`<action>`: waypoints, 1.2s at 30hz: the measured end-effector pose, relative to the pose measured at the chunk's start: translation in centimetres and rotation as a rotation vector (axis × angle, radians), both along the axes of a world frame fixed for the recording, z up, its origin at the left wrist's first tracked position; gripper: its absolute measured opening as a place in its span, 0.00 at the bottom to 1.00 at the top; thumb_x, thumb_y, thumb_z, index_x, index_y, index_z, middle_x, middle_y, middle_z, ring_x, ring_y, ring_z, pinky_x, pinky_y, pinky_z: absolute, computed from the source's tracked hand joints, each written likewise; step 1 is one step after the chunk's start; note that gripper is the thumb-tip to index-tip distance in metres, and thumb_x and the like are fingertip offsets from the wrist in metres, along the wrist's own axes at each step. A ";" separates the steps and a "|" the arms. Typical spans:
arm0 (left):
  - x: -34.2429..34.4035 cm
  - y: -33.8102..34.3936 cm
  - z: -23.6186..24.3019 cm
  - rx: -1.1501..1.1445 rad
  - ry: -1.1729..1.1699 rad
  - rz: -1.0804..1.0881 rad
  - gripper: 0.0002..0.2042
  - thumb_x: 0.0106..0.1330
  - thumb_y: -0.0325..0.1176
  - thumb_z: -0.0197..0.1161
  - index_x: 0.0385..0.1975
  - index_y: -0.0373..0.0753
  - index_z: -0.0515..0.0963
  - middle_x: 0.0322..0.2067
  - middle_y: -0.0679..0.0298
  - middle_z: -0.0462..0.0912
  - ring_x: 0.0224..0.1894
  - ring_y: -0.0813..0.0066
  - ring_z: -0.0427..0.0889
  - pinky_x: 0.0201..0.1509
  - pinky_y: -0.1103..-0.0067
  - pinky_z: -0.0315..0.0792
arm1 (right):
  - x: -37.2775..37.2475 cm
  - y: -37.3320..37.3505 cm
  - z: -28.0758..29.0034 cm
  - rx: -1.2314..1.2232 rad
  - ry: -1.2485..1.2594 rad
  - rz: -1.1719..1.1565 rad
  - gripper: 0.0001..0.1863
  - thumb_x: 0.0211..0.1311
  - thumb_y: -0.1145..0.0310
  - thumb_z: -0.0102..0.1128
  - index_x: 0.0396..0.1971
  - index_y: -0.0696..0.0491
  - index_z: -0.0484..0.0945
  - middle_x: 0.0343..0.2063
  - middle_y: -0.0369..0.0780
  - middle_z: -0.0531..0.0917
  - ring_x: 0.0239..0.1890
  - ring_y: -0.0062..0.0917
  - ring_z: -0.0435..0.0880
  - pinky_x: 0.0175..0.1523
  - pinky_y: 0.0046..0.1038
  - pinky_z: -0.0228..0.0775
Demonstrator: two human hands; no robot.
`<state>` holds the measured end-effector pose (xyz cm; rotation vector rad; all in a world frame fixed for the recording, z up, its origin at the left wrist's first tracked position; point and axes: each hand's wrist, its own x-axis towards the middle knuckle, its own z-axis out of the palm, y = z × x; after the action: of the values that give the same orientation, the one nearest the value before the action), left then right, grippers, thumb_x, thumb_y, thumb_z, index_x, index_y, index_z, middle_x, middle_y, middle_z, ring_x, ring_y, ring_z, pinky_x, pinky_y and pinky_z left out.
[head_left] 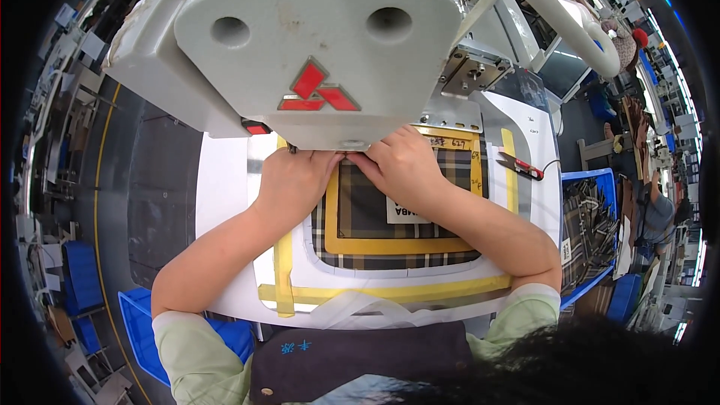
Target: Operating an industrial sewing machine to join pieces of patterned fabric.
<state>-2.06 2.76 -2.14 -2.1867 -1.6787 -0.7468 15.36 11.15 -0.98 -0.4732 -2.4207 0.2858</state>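
Below the front of a large grey sewing machine head (322, 37), both of my hands are drawn together. My left hand (295, 184) is closed, its thumb and fingertips reaching to the lower edge of the machine head, which partly hides them. From the other side my right hand (405, 169) comes in, fingers curled, with its tips almost meeting the left ones. Whatever they pinch is too small or hidden to make out. Under my wrists lies plaid fabric (360, 261) inside a yellow frame (397, 246). A white label (405, 214) sits on the fabric, partly covered by my right forearm.
White template board (225, 180) with yellow tape (390, 289) surrounds the frame. Red-handled thread snips (521, 166) lie on its right side. A blue crate (592, 285) at right holds plaid pieces (589, 217); another blue crate (139, 330) stands lower left.
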 end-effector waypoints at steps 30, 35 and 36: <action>1.0 -2.4 2.0 -0.257 -0.103 -0.042 0.17 0.56 0.33 0.65 0.46 0.39 0.75 0.36 0.61 0.74 0.37 0.63 0.77 0.34 0.72 0.73 | -1.9 0.6 0.0 -0.181 -0.098 -0.162 0.05 0.46 0.71 0.60 0.22 0.55 0.74 0.20 0.42 0.77 0.26 0.39 0.77 0.35 0.36 0.66; 1.0 -2.2 2.2 -0.288 -0.102 -0.046 0.19 0.56 0.34 0.64 0.47 0.38 0.73 0.39 0.59 0.73 0.39 0.61 0.77 0.36 0.71 0.73 | -1.8 0.9 0.2 -0.175 -0.091 -0.133 0.04 0.46 0.71 0.60 0.21 0.55 0.76 0.20 0.42 0.77 0.26 0.39 0.78 0.35 0.36 0.67; 1.0 -2.1 2.4 -0.262 -0.068 -0.046 0.19 0.55 0.35 0.65 0.46 0.37 0.74 0.38 0.60 0.74 0.37 0.64 0.77 0.36 0.73 0.74 | -1.7 0.9 0.4 -0.171 -0.090 -0.134 0.04 0.46 0.71 0.60 0.21 0.55 0.76 0.20 0.42 0.77 0.26 0.39 0.78 0.35 0.36 0.67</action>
<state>-1.06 0.64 0.27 -2.4065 -1.8580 -0.6502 13.64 12.08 -0.55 -0.7356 -2.4487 0.4233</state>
